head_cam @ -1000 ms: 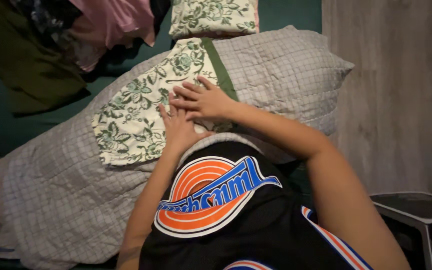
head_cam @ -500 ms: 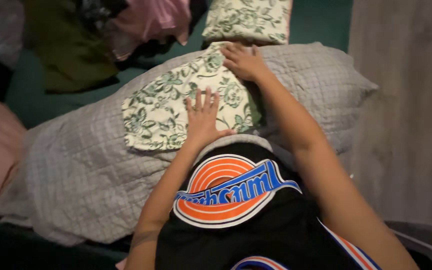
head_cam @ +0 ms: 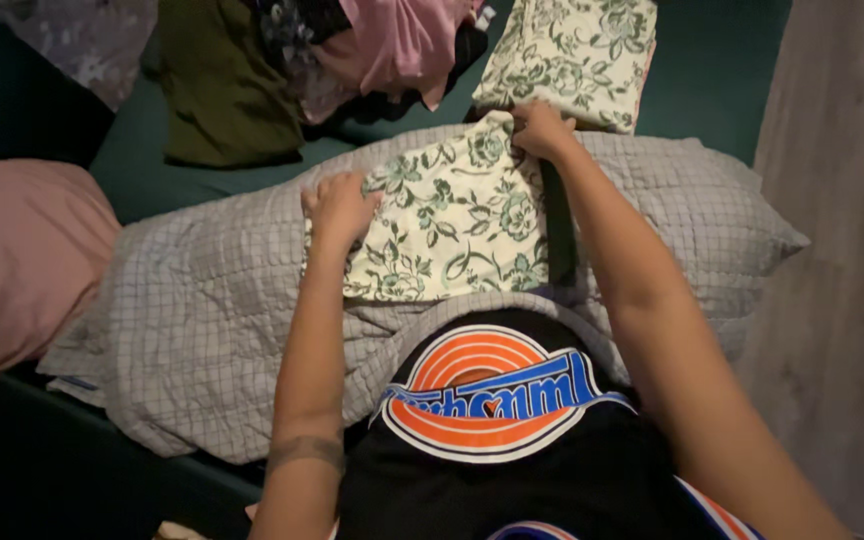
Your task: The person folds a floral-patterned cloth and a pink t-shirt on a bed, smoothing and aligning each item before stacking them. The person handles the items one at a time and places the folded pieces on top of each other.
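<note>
A folded floral cloth (head_cam: pixel 452 225), cream with green leaves and flowers, is laid flat on a grey checked pillow (head_cam: pixel 202 330). Its far left corner is gripped by the left hand (head_cam: pixel 340 205), whose fingers are curled over the edge with the knuckles up; the fingertips are tucked under the fabric and cannot be seen. Its far right corner is held by the right hand (head_cam: pixel 542 130), the fingers bunched together on the cloth; whether the cloth is pinched between thumb and fingers or only pressed down cannot be told, since the thumb is hidden beneath the hand. The two hands are set well apart, one at each far corner.

Just beyond the right hand a second floral piece (head_cam: pixel 572 60) of the same print is seen, folded, with its top edge cut off by the frame. Beyond the left hand a heap of clothes (head_cam: pixel 332 60) is piled on the dark green bed surface (head_cam: pixel 722 70): an olive garment, a pink one and a dark patterned one, their shapes hard to separate in the dim light. To the left of the left hand a pink pillow (head_cam: pixel 22 260) is partly cut off at the edge. Below both hands, the near edge of the cloth and part of the pillow are covered by the person's black jersey (head_cam: pixel 512 470) with an orange and blue emblem. To the right of the right arm a pale wood-grain surface (head_cam: pixel 842 300) is seen.
</note>
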